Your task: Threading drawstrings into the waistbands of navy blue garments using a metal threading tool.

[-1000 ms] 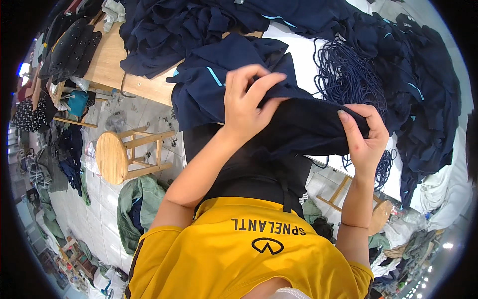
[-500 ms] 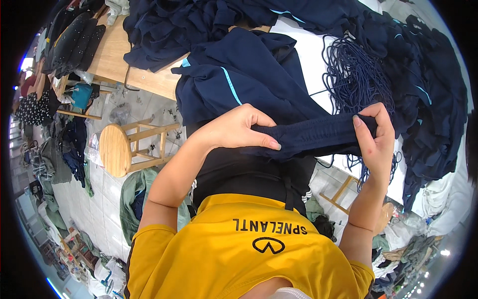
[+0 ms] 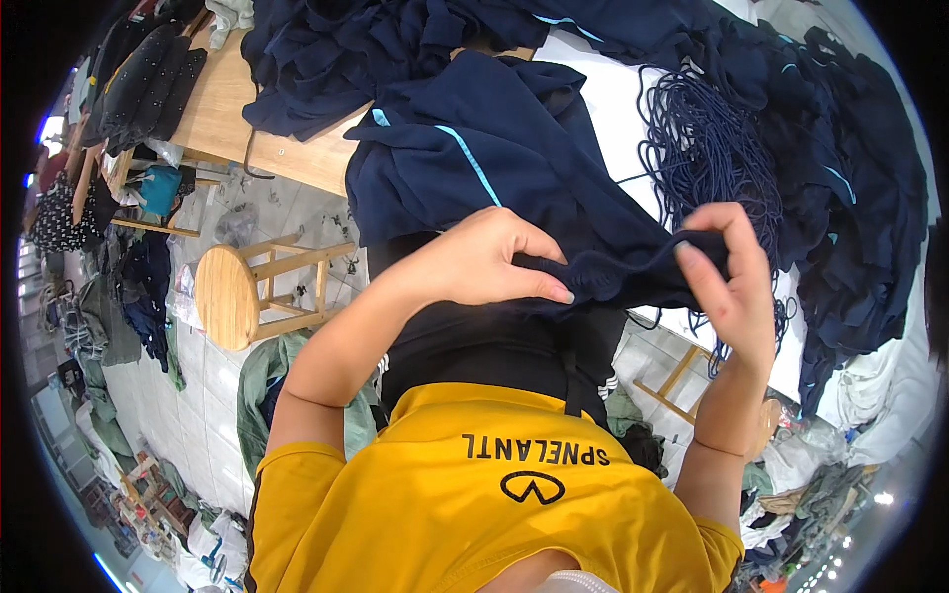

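Navy trousers [image 3: 563,168] with a gathered elastic waistband and a thin light-blue stripe lie across the table edge toward me. My left hand [image 3: 494,259] pinches one end of the waistband between thumb and fingers. At the other end, my right hand [image 3: 736,287] grips the band, thumb on top. Between the hands the band [image 3: 623,277] sags in a slack, wavy fold. Just beyond my right hand lies a tangled bundle of navy cords [image 3: 702,148] on the white tabletop.
Heaps of navy garments cover the far table [image 3: 366,59] and its right side [image 3: 850,198]. A round wooden stool [image 3: 225,296] stands on the floor at left. Green cloth [image 3: 262,395] hangs by my left arm. Dark garments [image 3: 148,89] are stacked at the far left.
My hands have drawn closer together. The waistband has gone from stretched and flat to slack and folded. Both hands still hold it.
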A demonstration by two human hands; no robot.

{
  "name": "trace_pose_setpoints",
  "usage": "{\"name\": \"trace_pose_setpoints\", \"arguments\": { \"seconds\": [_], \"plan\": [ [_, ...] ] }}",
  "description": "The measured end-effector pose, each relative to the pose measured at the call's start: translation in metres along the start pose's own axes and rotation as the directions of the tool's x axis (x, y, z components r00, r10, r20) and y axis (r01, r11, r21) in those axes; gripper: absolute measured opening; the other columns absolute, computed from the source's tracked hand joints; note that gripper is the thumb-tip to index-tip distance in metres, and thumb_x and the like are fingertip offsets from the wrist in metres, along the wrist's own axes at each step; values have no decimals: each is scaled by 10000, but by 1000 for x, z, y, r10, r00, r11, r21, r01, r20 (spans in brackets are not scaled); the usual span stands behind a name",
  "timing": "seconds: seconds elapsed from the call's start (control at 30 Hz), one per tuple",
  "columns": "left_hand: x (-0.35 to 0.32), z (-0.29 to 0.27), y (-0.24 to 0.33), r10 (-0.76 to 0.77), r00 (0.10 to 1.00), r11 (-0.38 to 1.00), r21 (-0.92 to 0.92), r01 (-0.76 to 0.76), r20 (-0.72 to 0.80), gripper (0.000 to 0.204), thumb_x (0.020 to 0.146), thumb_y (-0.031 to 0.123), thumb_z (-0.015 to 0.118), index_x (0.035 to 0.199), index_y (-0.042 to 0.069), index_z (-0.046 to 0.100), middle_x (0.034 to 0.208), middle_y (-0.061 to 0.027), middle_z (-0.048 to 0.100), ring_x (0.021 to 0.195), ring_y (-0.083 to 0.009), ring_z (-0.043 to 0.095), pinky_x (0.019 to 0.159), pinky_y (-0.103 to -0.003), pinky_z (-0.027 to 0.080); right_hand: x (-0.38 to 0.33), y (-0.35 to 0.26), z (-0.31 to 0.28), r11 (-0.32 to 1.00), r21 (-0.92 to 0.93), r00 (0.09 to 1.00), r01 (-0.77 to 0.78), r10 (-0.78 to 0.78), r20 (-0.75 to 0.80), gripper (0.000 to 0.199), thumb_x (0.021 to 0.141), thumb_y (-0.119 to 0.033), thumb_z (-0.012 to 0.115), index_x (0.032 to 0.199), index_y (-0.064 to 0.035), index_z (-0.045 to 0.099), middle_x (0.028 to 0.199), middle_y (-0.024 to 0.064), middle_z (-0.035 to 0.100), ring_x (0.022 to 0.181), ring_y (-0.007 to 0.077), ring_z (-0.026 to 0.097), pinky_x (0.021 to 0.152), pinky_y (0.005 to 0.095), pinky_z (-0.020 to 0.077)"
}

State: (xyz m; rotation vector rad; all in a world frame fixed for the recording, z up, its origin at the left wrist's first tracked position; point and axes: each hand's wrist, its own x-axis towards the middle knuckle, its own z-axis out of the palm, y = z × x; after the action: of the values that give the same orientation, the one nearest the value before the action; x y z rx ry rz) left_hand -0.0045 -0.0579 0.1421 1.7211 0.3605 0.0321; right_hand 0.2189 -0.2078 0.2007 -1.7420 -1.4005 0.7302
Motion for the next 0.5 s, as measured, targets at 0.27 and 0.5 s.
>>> {"name": "trace_pose_setpoints", "arguments": {
  "seconds": [0.27, 0.5],
  "plan": [
    [13, 39, -12, 337, 768, 941, 195, -275, -544, 171, 751, 144, 731, 826, 3, 671, 731, -121, 649, 548, -258, 594, 526, -294, 437, 7, -6, 51, 959, -86, 955, 268, -253, 156, 926, 627, 117, 491, 1483, -38, 175, 1543, 219, 48, 1391, 408, 237, 1066, 362, 345],
    [-46, -56, 0, 798, 413, 416, 897, 149, -439, 288, 583, 88, 794, 844, 135, 682, 669, -5, 607, 581, -186, 562, 527, -300, 413, 3, 91, 60, 834, -537, 924, -127, -97, -370, 1010, 641, 66, 676, 1471, 0, 104, 1489, 225, 270, 1319, 398, 375, 1045, 431, 369]
  ]
}}
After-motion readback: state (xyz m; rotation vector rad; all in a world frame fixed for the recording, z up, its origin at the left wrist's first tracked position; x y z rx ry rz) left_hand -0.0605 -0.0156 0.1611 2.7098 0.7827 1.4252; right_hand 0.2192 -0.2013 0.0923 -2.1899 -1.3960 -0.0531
